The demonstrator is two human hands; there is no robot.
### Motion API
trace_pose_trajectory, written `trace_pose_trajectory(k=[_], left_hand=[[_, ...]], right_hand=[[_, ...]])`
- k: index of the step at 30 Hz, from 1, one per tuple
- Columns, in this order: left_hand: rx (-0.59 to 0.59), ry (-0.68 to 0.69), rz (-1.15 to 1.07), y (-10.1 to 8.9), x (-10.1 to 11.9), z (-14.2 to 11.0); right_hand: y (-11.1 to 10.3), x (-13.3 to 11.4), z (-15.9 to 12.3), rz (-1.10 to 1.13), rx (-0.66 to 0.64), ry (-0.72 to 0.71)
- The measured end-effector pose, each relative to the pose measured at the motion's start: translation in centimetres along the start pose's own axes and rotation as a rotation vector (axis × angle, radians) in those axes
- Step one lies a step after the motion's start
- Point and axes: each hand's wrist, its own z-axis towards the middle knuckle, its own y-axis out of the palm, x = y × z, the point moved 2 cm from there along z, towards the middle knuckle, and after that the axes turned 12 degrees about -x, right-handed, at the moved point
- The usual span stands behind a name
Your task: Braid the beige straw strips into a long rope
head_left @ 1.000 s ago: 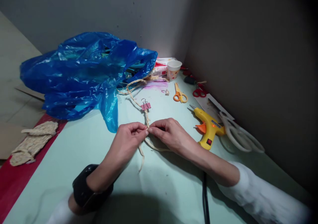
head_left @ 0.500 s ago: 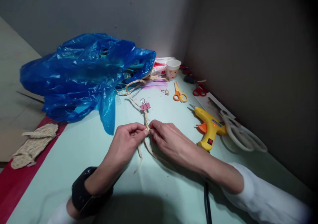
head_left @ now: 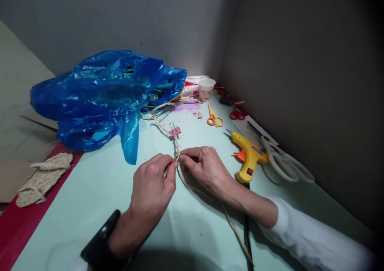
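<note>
A pale straw braid [head_left: 177, 143] runs along the tabletop, gripped farther up by a pink binder clip [head_left: 175, 131]. At its near end my left hand [head_left: 154, 179] pinches the strands between thumb and forefinger. My right hand [head_left: 207, 167] is closed on the same spot from the other side, fingertips almost touching the left ones. One loose strand [head_left: 234, 225] trails from the braid under my right wrist toward the front edge. Which strand each hand holds is hidden by the fingers.
A blue plastic bag [head_left: 99, 99] bulges at the back left. Rightward lie a yellow glue gun [head_left: 247, 157], its light glowing, large white-handled scissors [head_left: 285, 163] and small orange scissors [head_left: 214, 118]. A paper cup [head_left: 207, 90] stands behind. A woven straw piece [head_left: 45, 179] rests at the left.
My left hand has turned and now hides the short strand end seen below it before. The long strand shows beyond my right wrist. The view has shifted slightly.
</note>
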Motion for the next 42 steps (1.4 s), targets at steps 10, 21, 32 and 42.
trace_pose_trajectory(k=[10, 21, 32, 42], left_hand=[[-0.002, 0.149, 0.087, 2.1, 1.1, -1.3], [-0.449, -0.159, -1.097, 0.6, -1.4, 2.1], [-0.303, -0.251, -1.176, 1.2, -1.1, 1.7], [-0.232, -0.224, -0.806, 1.0, -1.4, 1.8]], right_hand=[[0.2, 0.3, 0.1, 0.811, -0.206, 0.035], [0.4, 1.4, 0.2, 0.745, -0.192, -0.004], [-0.2, 0.0, -0.6, 0.075, -0.131, 0.027], [-0.8, -1.9, -1.5, -0.647, -0.143, 0.081]])
